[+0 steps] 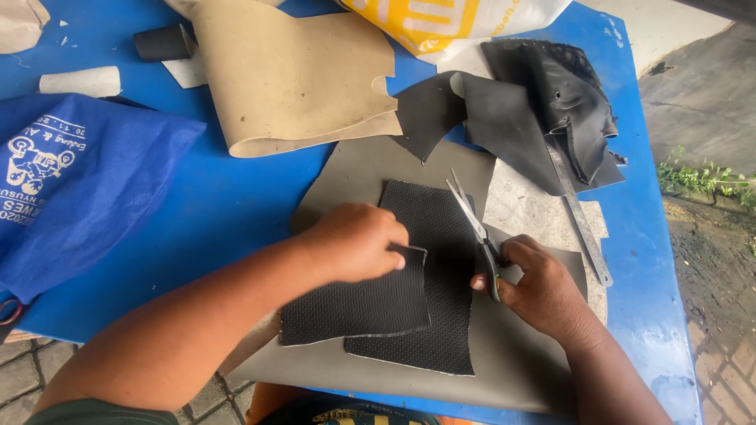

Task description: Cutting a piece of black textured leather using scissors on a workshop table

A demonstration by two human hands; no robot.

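My left hand [356,241] pinches the upper right corner of a small black textured sheet [354,307], which lies over a larger black textured sheet [441,236]. Both rest on a grey-brown leather piece [354,169] on the blue table [236,197]. My right hand [535,287] grips the handles of a pair of scissors [471,220], blades apart and pointing away over the larger sheet.
A metal ruler [581,216] lies right of the scissors. Black leather scraps [543,102] and a curled tan leather piece [299,79] sit at the back. A blue cloth bag [71,189] covers the left side. The table's right edge borders bare ground.
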